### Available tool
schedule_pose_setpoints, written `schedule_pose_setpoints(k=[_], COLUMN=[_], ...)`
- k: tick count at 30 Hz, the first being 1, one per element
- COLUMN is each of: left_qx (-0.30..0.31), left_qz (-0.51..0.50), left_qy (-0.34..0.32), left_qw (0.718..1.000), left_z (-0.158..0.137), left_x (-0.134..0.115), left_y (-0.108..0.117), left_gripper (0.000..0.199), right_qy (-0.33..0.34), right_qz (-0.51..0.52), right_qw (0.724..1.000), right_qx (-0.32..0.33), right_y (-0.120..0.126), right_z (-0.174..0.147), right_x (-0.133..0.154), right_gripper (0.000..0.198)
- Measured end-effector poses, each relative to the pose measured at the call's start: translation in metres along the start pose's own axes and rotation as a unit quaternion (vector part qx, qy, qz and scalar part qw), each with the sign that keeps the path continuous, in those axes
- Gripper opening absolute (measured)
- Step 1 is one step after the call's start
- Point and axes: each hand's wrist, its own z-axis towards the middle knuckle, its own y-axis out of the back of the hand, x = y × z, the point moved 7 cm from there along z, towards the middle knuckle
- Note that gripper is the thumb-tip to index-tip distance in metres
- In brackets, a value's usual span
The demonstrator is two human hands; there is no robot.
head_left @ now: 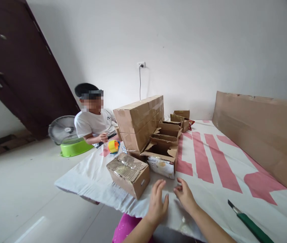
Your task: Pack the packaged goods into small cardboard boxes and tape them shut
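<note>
My left hand hovers over the near edge of the table, fingers spread apart and nothing in them. A taped cardboard box with a ribbed top sits just left of it. My right hand is a short way to the right, its fingers loosely curled and apart, also without anything. Beyond both hands stands an open cardboard box, with a patterned white packet against its near side. A green-handled utility knife lies on the tablecloth to the right of my right hand.
Several joined cardboard boxes form a wall left of a row of open boxes. A tall cardboard sheet stands at the right. Across the table sits a person near a yellow-orange toy. A fan is on the floor.
</note>
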Motion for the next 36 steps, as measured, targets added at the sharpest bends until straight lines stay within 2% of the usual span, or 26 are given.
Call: schedule_pose_setpoints(k=[1,2,4,5,7,9,10,12,15,18,21,24,28,32,36], left_qx=[-0.009,-0.046,-0.175,-0.243,-0.337,-0.363,-0.357,-0.343,-0.324,-0.302,-0.29,-0.293,-0.288,-0.269,-0.245], left_qz=[-0.002,0.006,0.037,0.052,0.069,0.053,0.025,-0.028,-0.077,-0.12,-0.144,-0.145,-0.14,-0.141,-0.148], left_qy=[-0.037,-0.06,-0.04,-0.015,0.052,0.146,0.193,0.258,0.304,0.337,0.356,0.351,0.329,0.302,0.27], left_qw=[0.999,0.997,0.983,0.969,0.937,0.919,0.914,0.903,0.893,0.884,0.876,0.878,0.888,0.903,0.919], left_z=[-0.012,-0.02,-0.025,-0.023,-0.011,0.004,0.01,0.016,0.014,0.012,0.014,0.017,0.015,0.007,-0.001], left_x=[-0.002,0.001,0.018,0.03,0.061,0.098,0.119,0.153,0.19,0.214,0.227,0.231,0.225,0.208,0.181], left_y=[0.016,0.036,0.085,0.11,0.149,0.171,0.175,0.176,0.167,0.156,0.148,0.146,0.146,0.149,0.145], left_gripper=[0.037,0.029,0.019,0.018,0.027,0.045,0.056,0.072,0.076,0.075,0.072,0.064,0.058,0.062,0.071], right_qy=[0.0,0.0,0.001,0.003,0.011,0.023,0.029,0.036,0.046,0.038,0.011,-0.001,0.003,0.017,0.044], right_qz=[-0.009,-0.017,-0.032,-0.039,-0.052,-0.072,-0.084,-0.11,-0.14,-0.164,-0.177,-0.17,-0.136,-0.098,-0.051], right_qw=[1.0,1.0,0.999,0.999,0.998,0.997,0.996,0.993,0.988,0.984,0.982,0.983,0.988,0.993,0.998], right_qx=[0.004,0.01,0.02,0.023,0.02,0.003,-0.01,-0.037,-0.047,-0.048,-0.064,-0.074,-0.078,-0.068,0.015], right_y=[0.003,0.004,0.002,-0.001,-0.01,-0.018,-0.02,-0.023,-0.021,-0.017,-0.015,-0.021,-0.03,-0.032,-0.044], right_z=[-0.006,-0.012,-0.021,-0.024,-0.025,-0.018,-0.013,0.002,0.028,0.052,0.07,0.079,0.072,0.047,0.006], right_x=[0.001,0.002,0.005,0.006,0.011,0.018,0.022,0.029,0.039,0.042,0.039,0.036,0.034,0.038,0.054], right_gripper=[0.047,0.042,0.034,0.032,0.034,0.042,0.045,0.05,0.036,0.019,0.024,0.027,0.028,0.037,0.045])
